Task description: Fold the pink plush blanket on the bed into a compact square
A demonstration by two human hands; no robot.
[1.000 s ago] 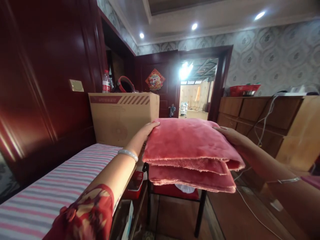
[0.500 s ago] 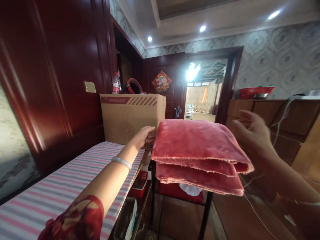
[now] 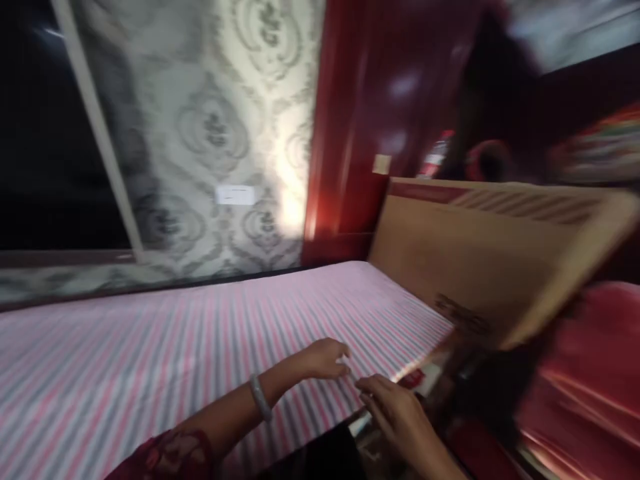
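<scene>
My left hand [image 3: 327, 358], with a pale bangle on the wrist, hangs over the pink, white and grey striped sheet [image 3: 200, 360]. Its thumb and fingers are slightly bent and apart, with nothing between them. Close beside it, to the right, my right hand [image 3: 393, 408] hovers near the sheet's front edge, fingers stretched out and holding nothing. A folded pink plush blanket [image 3: 590, 380] lies at the right, away from both hands and partly cut off by the frame. Motion blurs much of the view.
A large cardboard box [image 3: 490, 240] stands at the far right end of the sheet. Behind it are a bottle [image 3: 437, 155] with a red cap and a round red-rimmed object [image 3: 489, 160]. A patterned wall [image 3: 215, 133] with a white socket plate [image 3: 235, 195] runs along the back.
The view has swung left, from the blanket and doorway to the striped sheet and wall. My hands, previously apart on either side of the blanket, are now close together by the sheet's edge.
</scene>
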